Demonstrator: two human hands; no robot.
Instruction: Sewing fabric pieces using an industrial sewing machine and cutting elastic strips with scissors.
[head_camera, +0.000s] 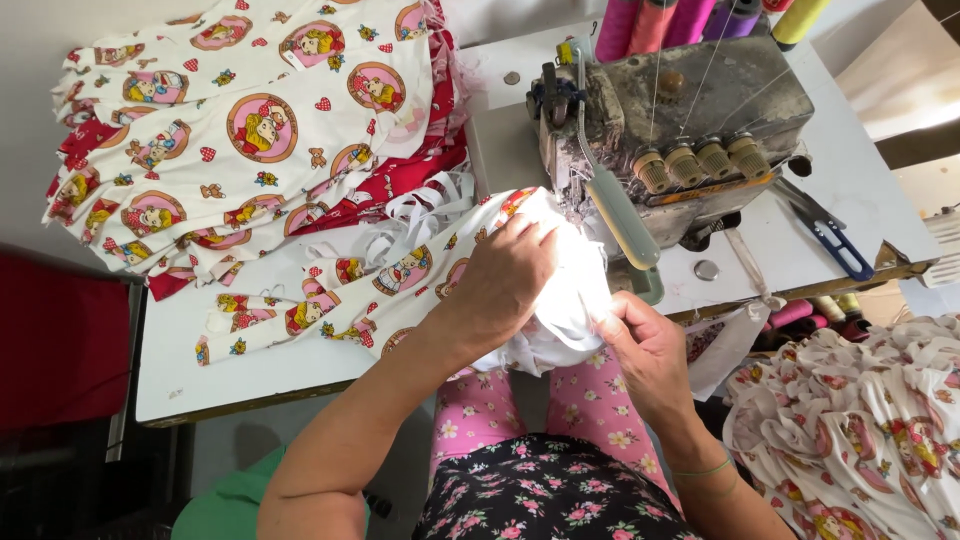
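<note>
**Both hands on cloth at the sewing machine**

Lap lowest in view: black floral dress (545, 500), pink floral leggings (590, 395) under the table edge. Left hand (505, 275) lies flat on top of the printed cloth (400, 275), fingers curled down over it, pressing it just in front of the machine (670, 110). Right hand (645, 345) pinches the white edge of the same cloth from below, thumb and fingers closed on it. Cloth is bunched between the hands, brightly lit, running up to the needle area; the exact contact point there is hidden by glare. Its tail trails left across the white table (270, 365). Stack of matching cartoon-print pieces (240, 120) at far left, red fabric beneath. Thread cones (690, 20) behind machine. Blue-handled snips (835, 240) to its right. Heap of sewn pieces (860, 420) beside the right knee.
</note>
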